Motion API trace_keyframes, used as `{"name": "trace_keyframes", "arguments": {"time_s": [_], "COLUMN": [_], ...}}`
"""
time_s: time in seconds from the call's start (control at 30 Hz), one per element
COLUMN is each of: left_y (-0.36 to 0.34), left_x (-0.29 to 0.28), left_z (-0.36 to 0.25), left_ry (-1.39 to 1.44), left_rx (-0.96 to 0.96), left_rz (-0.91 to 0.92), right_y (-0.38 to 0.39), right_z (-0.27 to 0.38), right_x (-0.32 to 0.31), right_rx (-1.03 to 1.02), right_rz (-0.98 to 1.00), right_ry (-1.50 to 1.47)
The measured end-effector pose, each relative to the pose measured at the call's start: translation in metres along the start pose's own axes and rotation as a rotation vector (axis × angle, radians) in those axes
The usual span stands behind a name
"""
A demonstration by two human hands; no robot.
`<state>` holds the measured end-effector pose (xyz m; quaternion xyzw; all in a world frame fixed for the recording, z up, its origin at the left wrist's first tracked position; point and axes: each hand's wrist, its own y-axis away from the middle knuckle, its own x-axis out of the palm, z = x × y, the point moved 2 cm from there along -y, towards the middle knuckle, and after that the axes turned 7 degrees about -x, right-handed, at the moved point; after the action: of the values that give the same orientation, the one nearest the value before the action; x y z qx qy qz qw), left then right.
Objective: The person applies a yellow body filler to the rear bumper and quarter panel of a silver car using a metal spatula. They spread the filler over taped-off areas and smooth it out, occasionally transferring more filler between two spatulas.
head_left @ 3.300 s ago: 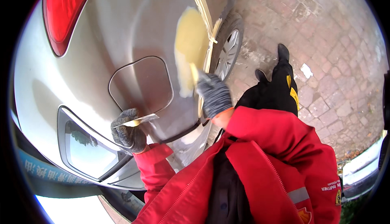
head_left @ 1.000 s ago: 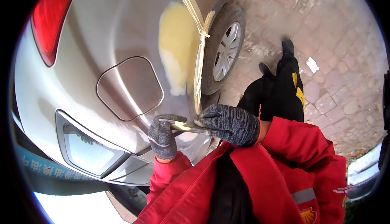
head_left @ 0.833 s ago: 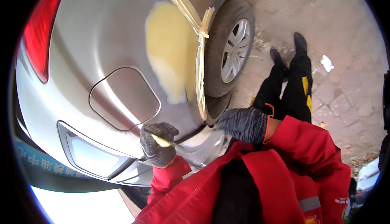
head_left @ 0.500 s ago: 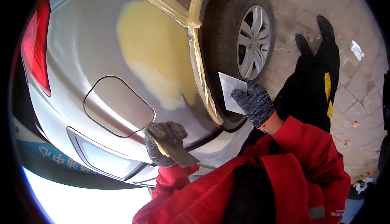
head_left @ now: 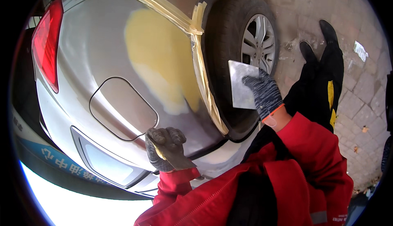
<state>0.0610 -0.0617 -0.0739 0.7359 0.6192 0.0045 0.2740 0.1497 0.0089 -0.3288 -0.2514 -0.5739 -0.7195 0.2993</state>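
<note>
My left hand (head_left: 165, 142), in a dark grey glove, is closed around a dark flat putty spreader (head_left: 178, 157) with yellow filler on its edge. It hovers beside the fuel flap (head_left: 123, 108) of a silver car. In my right hand (head_left: 267, 94), gloved in mottled grey with an orange cuff, a thin square metal plate (head_left: 240, 87) is pinched by one side, in front of the rear wheel (head_left: 257, 41). Between the hands and the tail light, a broad yellow filler patch (head_left: 157, 54) covers part of the rear body panel. Both tools are apart from the patch.
Masking tape (head_left: 201, 72) lines the wheel arch and runs along the panel edge. A red tail light (head_left: 48, 45) is at the far left. My outstretched legs (head_left: 325, 74) rest on brick paving (head_left: 360, 82) at the right, with a scrap of paper (head_left: 360, 51) nearby.
My right hand and the metal plate have shifted slightly right, and the plate has turned more upright. The left hand keeps its grip on the spreader. The whole view has shifted slightly.
</note>
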Motion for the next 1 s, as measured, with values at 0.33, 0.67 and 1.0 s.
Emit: {"name": "trace_keyframes", "arguments": {"time_s": [0.33, 0.67, 1.0], "left_y": [0.006, 0.051, 0.024], "left_x": [-0.012, -0.07, -0.044], "left_z": [-0.004, -0.037, -0.062], "left_ry": [0.223, 0.399, 0.84], "left_rx": [-0.073, 0.029, 0.008], "left_rz": [0.107, 0.046, 0.327], "right_y": [-0.016, 0.006, 0.047], "right_z": [0.07, 0.092, 0.242], "right_x": [0.001, 0.04, 0.115], "right_rx": [-0.075, -0.505, -0.665], "right_rz": [-0.04, 0.452, 0.217], "right_ry": [0.064, 1.506, 1.167]}}
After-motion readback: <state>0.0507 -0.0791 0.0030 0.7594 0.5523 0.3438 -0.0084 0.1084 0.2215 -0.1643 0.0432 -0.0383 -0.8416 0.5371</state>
